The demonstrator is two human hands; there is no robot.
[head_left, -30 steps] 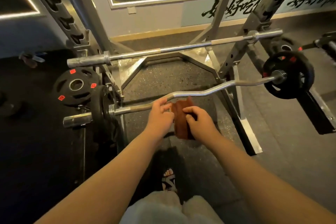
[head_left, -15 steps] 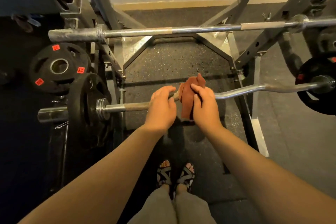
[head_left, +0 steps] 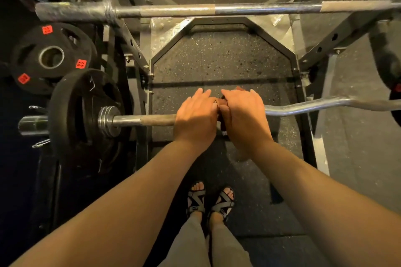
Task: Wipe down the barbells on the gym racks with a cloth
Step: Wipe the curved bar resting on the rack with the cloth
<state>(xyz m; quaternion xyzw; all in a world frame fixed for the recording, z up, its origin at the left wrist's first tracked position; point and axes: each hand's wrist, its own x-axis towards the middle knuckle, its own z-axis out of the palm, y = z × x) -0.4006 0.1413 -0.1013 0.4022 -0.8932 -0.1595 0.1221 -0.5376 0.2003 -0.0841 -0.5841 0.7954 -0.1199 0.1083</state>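
- The rack [head_left: 338,34] stands in front of the person, with metal posts on both sides.
- A long straight bar [head_left: 217,9] lies across the rack, far from the hands. Nothing touches it.
- The bent bar [head_left: 314,106] is the one being cleaned. It lies nearer the person and runs from left to right, across the body. This matters most, because I think the wipe has to slide sideways along it, not forward or back.
- A big black weight [head_left: 71,115] sits on the left end of the bent bar. The bare bar between it and the hands looks dull and brownish.
- The left hand [head_left: 196,118] lies on top of the bent bar, just left of the cloth. I cannot tell if its fingers wrap under the bar or only rest on it. It sits between the cloth and the weight, so it blocks the way left.
- The right hand [head_left: 245,117] is right beside the left one, almost touching. It is closed over the cloth and presses it onto the bar. This is the hand nearest the cloth.
- The cloth [head_left: 221,102] is small and reddish brown. It sits near the middle of the bent bar, mostly hidden, and only a bit peeks out between the hands.
- To the right of the cloth the bar is free and shiny, so I think sliding right is the easy way to go.
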